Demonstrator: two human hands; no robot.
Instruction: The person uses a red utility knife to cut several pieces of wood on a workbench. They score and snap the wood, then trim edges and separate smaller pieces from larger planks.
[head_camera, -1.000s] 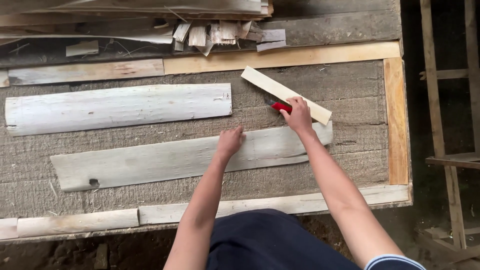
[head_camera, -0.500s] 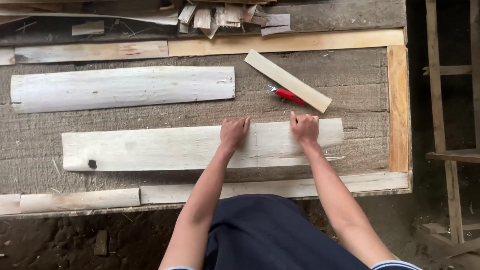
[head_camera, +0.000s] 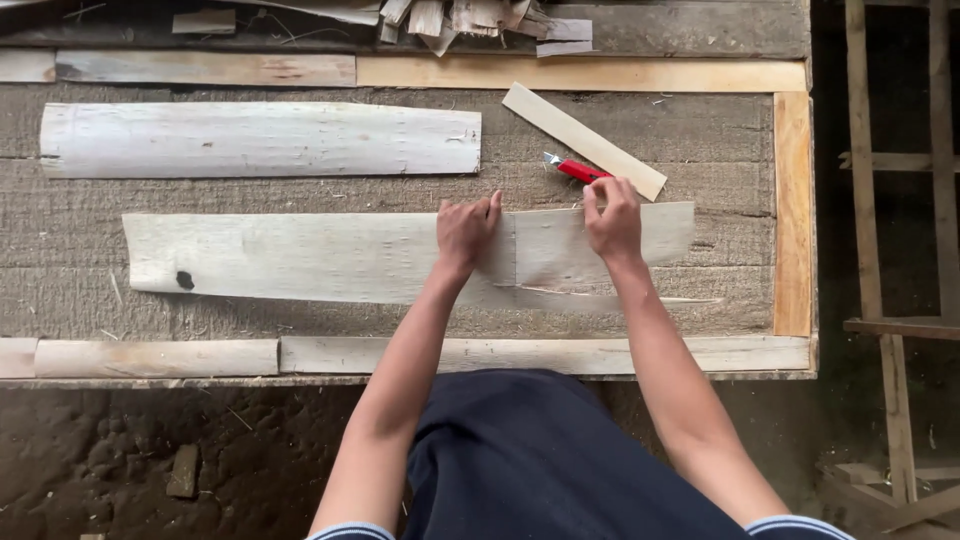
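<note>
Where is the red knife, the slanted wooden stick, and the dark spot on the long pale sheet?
red knife (head_camera: 578, 170), head view, on its red handle.
slanted wooden stick (head_camera: 560, 125), head view, mid-length.
dark spot (head_camera: 185, 281), head view, near the sheet's left end.

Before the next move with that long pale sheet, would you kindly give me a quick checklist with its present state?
1. Left hand flat on sheet: ok.
2. Right hand on sheet's upper edge: ok.
3. Sheet lying flat on table: ok.
4. Sheet sound: not ok, a split runs near its lower right edge.
5. Red knife within reach, beside right hand: ok.
6. Knife blade out or in: cannot tell.
</note>
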